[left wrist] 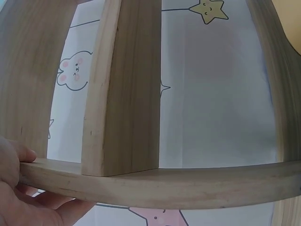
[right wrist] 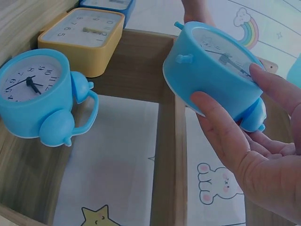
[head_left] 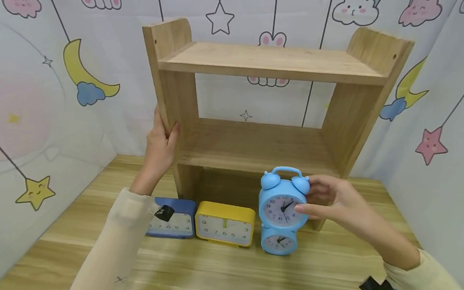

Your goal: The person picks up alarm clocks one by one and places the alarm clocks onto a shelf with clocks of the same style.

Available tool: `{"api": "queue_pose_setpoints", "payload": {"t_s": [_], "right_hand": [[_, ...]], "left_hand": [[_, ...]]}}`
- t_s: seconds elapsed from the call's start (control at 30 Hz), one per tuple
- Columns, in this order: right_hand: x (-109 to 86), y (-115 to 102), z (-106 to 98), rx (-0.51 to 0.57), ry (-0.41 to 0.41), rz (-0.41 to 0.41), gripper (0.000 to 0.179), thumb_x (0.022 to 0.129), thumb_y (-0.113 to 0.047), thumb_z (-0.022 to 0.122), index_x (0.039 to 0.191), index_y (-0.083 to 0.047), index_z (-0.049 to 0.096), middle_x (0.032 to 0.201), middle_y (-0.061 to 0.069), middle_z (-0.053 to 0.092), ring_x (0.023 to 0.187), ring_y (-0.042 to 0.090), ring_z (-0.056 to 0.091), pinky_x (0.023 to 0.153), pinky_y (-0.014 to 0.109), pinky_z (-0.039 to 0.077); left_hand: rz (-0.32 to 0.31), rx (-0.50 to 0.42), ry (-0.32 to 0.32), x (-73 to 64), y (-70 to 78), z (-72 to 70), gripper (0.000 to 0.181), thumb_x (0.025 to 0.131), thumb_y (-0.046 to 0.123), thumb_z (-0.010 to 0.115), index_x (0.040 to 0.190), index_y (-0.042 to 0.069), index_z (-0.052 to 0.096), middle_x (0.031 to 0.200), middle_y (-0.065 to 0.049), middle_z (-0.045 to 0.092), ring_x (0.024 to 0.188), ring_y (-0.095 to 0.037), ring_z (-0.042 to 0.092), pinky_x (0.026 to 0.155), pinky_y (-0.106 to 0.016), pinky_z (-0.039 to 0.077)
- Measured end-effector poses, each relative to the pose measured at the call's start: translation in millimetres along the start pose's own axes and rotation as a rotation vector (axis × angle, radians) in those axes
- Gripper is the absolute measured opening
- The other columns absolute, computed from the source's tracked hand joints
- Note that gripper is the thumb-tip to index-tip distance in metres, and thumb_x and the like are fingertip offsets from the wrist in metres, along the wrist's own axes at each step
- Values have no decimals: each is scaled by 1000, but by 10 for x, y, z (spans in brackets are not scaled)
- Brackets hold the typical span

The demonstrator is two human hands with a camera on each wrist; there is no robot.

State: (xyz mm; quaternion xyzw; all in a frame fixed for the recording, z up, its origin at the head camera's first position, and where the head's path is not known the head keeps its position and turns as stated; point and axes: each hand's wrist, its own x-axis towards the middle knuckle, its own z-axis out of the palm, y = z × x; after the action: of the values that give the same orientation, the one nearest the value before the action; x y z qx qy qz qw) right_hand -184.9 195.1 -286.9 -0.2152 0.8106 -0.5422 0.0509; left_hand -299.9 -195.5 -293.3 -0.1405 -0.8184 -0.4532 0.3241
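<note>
My left hand (head_left: 161, 145) grips the edge of the wooden shelf's (head_left: 262, 152) left side panel; in the left wrist view its fingers (left wrist: 75, 209) curl round that edge. My right hand (head_left: 347, 203) holds a light blue twin-bell alarm clock (head_left: 266, 203) upright in front of the shelf's lower opening. In the right wrist view the thumb lies on the clock's front rim, and the other fingers lie along its side. A second light blue alarm clock (head_left: 265, 237) stands on the table, partly hidden behind the held one in the head view.
A yellow rectangular clock (head_left: 226, 211) and a dark blue one (head_left: 185, 205) stand in a row on the wooden table (head_left: 204, 276), left of the second alarm clock. My left sleeve partly covers the dark blue clock. Cartoon-printed cloth walls (head_left: 118, 24) enclose the back and sides.
</note>
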Motion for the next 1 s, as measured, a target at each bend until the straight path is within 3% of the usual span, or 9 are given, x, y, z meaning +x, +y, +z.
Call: {"api": "queue_pose_setpoints", "payload": {"t_s": [0.4,1.0], "right_hand": [[61,-101,47,13,-14,-27,52,82,-7,82,125,9,57,111,20,67,98,23,68,74,40,58],[307,-422,70,-80,-52,-102,51,83,-10,82,125,6,58,107,15,70,94,26,69,72,40,59]], "left_hand": [[-14,11,-11,-2,14,-9,63,107,25,46,159,15,12,135,-33,48,117,-45,56,94,-57,46],[-4,26,2,-7,3,-16,61,107,23,46,158,13,15,133,-35,50,114,-47,57,92,-59,47]]}}
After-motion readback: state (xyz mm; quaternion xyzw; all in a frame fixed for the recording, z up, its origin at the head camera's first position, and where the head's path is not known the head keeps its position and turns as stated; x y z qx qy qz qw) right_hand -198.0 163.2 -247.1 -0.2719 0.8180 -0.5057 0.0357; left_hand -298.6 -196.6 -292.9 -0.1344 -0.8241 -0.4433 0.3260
